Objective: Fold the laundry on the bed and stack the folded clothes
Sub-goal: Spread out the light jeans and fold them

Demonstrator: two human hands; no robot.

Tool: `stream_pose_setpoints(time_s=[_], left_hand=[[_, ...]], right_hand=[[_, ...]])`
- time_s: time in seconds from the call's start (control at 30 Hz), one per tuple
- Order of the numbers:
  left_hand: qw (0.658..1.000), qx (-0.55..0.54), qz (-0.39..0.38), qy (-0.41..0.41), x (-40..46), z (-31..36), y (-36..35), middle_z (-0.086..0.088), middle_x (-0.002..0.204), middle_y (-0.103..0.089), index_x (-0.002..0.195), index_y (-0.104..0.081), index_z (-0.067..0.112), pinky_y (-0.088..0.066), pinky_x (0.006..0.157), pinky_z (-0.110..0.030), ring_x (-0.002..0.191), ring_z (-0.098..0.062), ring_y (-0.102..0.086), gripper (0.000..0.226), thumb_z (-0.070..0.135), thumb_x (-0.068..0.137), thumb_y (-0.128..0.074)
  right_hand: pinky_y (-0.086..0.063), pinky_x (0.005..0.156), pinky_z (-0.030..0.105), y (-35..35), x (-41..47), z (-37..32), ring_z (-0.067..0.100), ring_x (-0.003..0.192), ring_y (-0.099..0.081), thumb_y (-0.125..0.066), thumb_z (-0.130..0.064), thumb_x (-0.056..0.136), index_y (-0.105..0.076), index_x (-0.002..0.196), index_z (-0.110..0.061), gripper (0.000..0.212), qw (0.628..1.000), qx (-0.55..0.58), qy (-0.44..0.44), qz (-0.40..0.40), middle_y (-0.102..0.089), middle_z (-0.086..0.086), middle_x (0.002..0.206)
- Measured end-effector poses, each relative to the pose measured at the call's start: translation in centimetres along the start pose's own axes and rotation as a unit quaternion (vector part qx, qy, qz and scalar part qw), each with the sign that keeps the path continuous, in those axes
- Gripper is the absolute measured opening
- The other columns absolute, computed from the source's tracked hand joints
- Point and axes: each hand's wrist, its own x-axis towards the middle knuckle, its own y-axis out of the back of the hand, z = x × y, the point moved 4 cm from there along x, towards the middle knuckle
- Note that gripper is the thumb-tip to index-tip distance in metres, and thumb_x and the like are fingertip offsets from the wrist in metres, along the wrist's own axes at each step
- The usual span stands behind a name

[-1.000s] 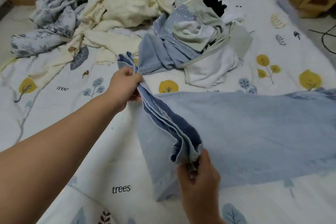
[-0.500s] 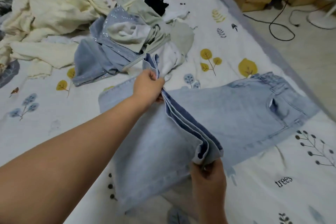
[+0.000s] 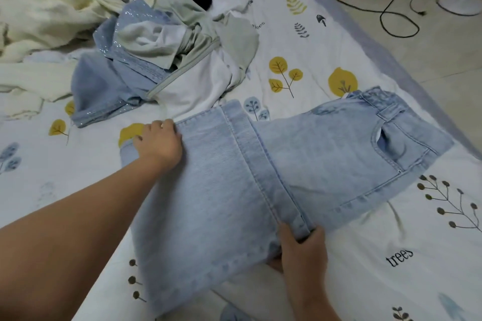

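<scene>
Jeans [image 3: 260, 177] folded on bed [image 3: 391, 281]; left hand [image 3: 159, 143] and right hand [image 3: 302, 250] grip them.

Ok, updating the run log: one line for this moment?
light blue denim jeans: legs folded over | left hand: holds far hem | right hand: pinches near hem
</scene>
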Motion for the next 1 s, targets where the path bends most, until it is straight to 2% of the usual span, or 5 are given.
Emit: stream_pose_setpoints(time_s=[0.07, 0.23, 0.43, 0.63, 1.0], left_hand=[[0.999, 0.028, -0.017, 0.000, 0.7, -1.7, 0.0, -0.020, 0.120, -0.052, 0.114, -0.052, 0.012, -0.030, 0.091, -0.046, 0.114, -0.036, -0.044, 0.026, 0.028, 0.097, -0.040], [0.989, -0.037, 0.113, -0.082, 0.7, -2.2, 1.3, -0.018, 0.099, -0.059, 0.097, -0.060, 0.011, -0.033, 0.081, -0.044, 0.097, -0.039, -0.051, 0.011, 0.016, 0.087, -0.058], [0.998, -0.025, 0.039, -0.041, -0.8, -2.6, -0.4, -0.019, 0.137, -0.041, 0.136, -0.041, 0.011, -0.016, 0.108, -0.046, 0.130, -0.033, -0.032, 0.050, 0.033, 0.092, -0.052], [0.989, -0.005, 0.080, -0.128, -3.8, -5.0, 0.0, -0.014, 0.156, -0.014, 0.148, -0.023, 0.014, 0.000, 0.112, -0.053, 0.144, -0.031, -0.010, 0.062, 0.037, 0.095, -0.044], [0.979, 0.096, -0.096, -0.154, -5.5, -6.6, -4.9, -0.005, 0.155, 0.024, 0.147, 0.018, 0.022, 0.008, 0.113, -0.051, 0.143, -0.024, 0.019, 0.070, 0.055, 0.095, -0.015]], right_hand=[[-0.045, 0.052, 0.015, 0.4, 0.1, -0.4, 0.009, 0.062, -0.052, -0.073, -0.009, 0.077, -0.050, 0.078, -0.015, 0.023, 0.999, -0.028, 0.029, 0.004, -0.053, -0.006, 0.070], [-0.032, 0.065, 0.030, 1.5, -0.4, 0.5, 0.023, 0.073, -0.050, -0.073, -0.005, 0.073, -0.058, 0.092, -0.007, 0.025, 0.997, -0.065, 0.030, 0.027, -0.054, 0.001, 0.071], [-0.048, 0.072, 0.034, 1.8, -0.7, -0.2, 0.033, 0.088, -0.054, -0.072, -0.006, 0.076, -0.045, 0.121, 0.000, 0.053, 0.985, -0.135, 0.086, 0.066, -0.053, 0.023, 0.110], [-0.041, 0.088, 0.065, -6.1, -7.3, -3.3, 0.042, 0.102, -0.063, -0.057, -0.036, 0.063, -0.065, 0.115, -0.008, 0.060, 0.787, -0.421, 0.450, 0.030, -0.062, 0.026, 0.117], [-0.021, 0.101, 0.051, -10.8, -8.5, 3.2, 0.027, 0.125, -0.051, -0.042, -0.059, 0.073, -0.061, 0.126, -0.028, 0.064, 0.651, -0.566, 0.458, -0.214, -0.051, 0.007, 0.138]])
